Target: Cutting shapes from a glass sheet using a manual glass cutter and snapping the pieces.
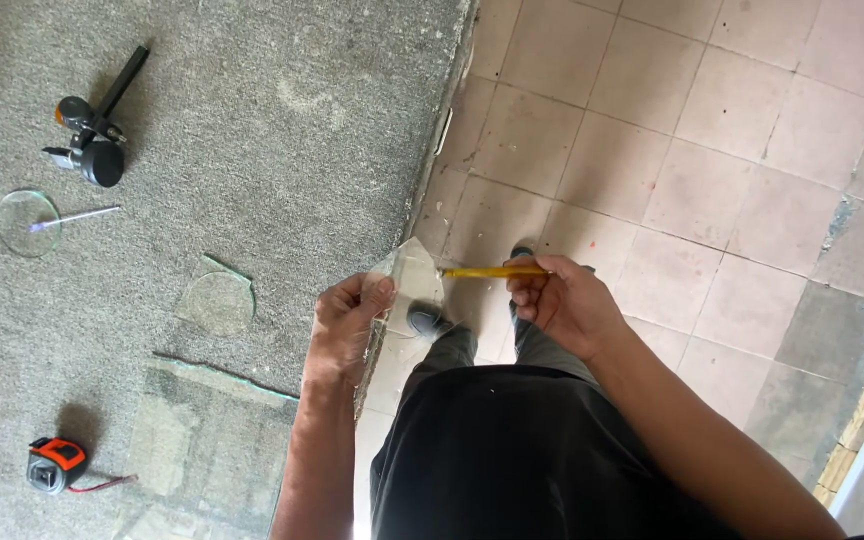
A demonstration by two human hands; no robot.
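Note:
My left hand [350, 312] pinches a small clear piece of glass [414, 276] past the edge of a grey carpeted table [282, 120]. My right hand [560, 300] grips a yellow-handled tool [492, 271] whose tip touches the right edge of that glass piece. A round glass disc [218, 302] and a larger flat glass sheet [214, 440] lie on the table left of my left hand.
A black circle-cutting tool [92, 125] and another glass disc [27, 222] with a thin pen-like tool [74, 216] lie at the table's upper left. An orange tape measure [56, 465] sits lower left. Pink floor tiles [692, 150] spread to the right; my dark trousers and shoes show below.

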